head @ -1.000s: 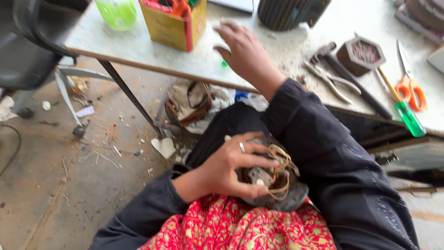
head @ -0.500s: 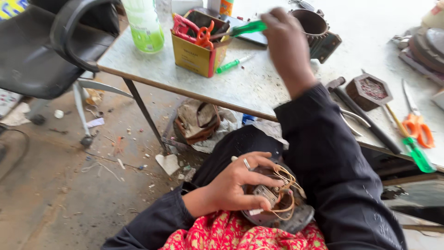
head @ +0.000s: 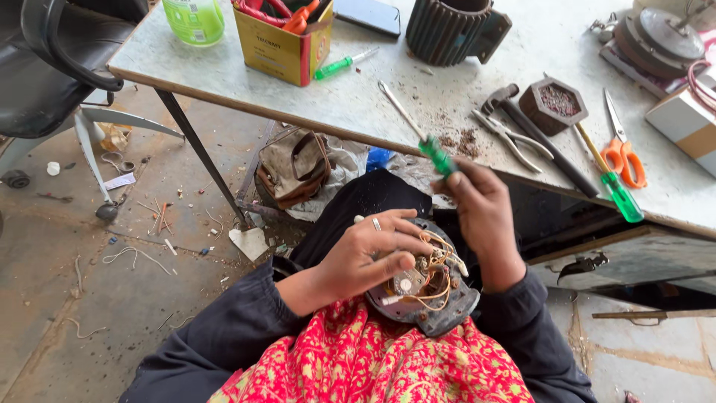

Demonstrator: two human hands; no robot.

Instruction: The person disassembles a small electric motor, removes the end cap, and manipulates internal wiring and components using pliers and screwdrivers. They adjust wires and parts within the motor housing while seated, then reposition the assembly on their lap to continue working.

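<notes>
Both hands are busy over the lap. Her or his left hand (head: 365, 257) is spread and pressed down on a round grey motor end plate (head: 425, 295), fingers curled over its rim, apparently to keep it from rolling off the knees while it is worked on. Tan and orange wires (head: 432, 276) loop out of the plate's middle, just beside the fingertips. The right hand (head: 485, 220) is closed around the green handle of a screwdriver (head: 418, 127), held just above the plate with the metal shaft slanting up and away towards the worktop, so the tip is not on the plate at this moment.

The plate rests on a red patterned cloth (head: 365, 366) across the lap, which looks to serve as a cushion and catch-all. Beyond the hands, the grey worktop (head: 358, 104) carries tools within arm's reach: a second green-handled screwdriver (head: 608, 175), pliers (head: 511, 138), a hammer (head: 522, 127), orange-handled scissors (head: 623, 145), a hexagonal dish (head: 553, 104) of dark bits, and a ribbed motor housing (head: 451, 30). A yellow tin (head: 283, 41) holds more tools, near a green bottle (head: 194, 19). On the floor below lies a brown bag (head: 294, 164), and a black office chair (head: 52, 60) stands well apart.
</notes>
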